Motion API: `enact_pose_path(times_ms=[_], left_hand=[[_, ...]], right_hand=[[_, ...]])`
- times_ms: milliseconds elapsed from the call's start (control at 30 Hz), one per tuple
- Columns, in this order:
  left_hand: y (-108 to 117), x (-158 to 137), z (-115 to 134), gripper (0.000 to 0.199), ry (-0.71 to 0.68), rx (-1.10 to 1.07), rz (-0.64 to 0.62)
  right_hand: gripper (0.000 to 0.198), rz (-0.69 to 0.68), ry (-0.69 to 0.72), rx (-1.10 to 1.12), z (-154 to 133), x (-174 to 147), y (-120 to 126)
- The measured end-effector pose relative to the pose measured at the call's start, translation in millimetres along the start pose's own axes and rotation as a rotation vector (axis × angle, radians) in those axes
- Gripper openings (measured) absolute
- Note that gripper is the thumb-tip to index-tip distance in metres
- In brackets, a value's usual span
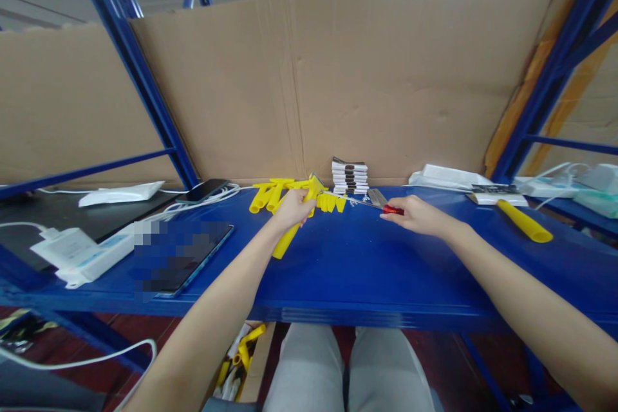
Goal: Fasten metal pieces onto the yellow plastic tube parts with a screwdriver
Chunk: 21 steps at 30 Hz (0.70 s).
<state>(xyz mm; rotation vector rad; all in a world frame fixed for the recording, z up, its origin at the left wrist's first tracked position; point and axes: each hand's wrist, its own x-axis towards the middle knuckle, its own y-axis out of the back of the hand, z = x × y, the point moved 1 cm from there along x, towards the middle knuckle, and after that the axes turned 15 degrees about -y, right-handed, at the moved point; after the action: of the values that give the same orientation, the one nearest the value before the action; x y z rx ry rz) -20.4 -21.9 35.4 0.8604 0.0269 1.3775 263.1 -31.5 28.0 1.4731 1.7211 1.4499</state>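
My left hand [292, 208] is closed around a yellow scraper [286, 243] with a hollow tube handle, its head pointing away from me. My right hand [414, 214] grips the red handle of a screwdriver [393, 210]. The long thin shaft reaches left to the scraper's head, where the tip's exact contact is too small to make out. Beyond my left hand lie several yellow tube handles [263, 198] and small yellow pieces [331, 203]. A flat metal blade [376, 197] and tiny scattered parts [353, 202] rest near the screwdriver.
A stack of banded white packets [349, 177] stands against the cardboard wall [386, 90]. To the left are a tablet [203, 261] and a power strip [103, 259]. A yellow tube [524, 221] lies at right. Below the blue shelf [357, 270], a carton [258, 367] holds yellow parts.
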Motion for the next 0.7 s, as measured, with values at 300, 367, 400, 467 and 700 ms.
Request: enact_pose_path(times_ms=[300, 367, 400, 467, 700], left_hand=[[-1.0, -0.3, 2.7, 0.028, 0.001, 0.031, -0.023], [-1.0, 0.1, 2.5, 0.027, 0.006, 0.035, -0.031], [-0.9, 0.4, 2.3, 0.026, 0.004, 0.032, -0.035], [-0.4, 0.8, 1.9, 0.024, -0.002, 0.018, -0.032], [-0.2, 0.3, 0.5, 0.024, 0.013, -0.006, -0.051]], right_hand=[[0.048, -0.203, -0.121, 0.235, -0.1, -2.5, 4.1], [0.048, -0.217, -0.129, 0.252, -0.9, -2.6, 3.8], [0.048, -0.217, -0.132, 0.25, -1.5, -2.5, 3.5], [0.047, -0.204, -0.136, 0.234, -2.6, -2.2, 2.8], [0.032, -0.104, -0.107, -0.025, -6.7, -1.8, 3.4]])
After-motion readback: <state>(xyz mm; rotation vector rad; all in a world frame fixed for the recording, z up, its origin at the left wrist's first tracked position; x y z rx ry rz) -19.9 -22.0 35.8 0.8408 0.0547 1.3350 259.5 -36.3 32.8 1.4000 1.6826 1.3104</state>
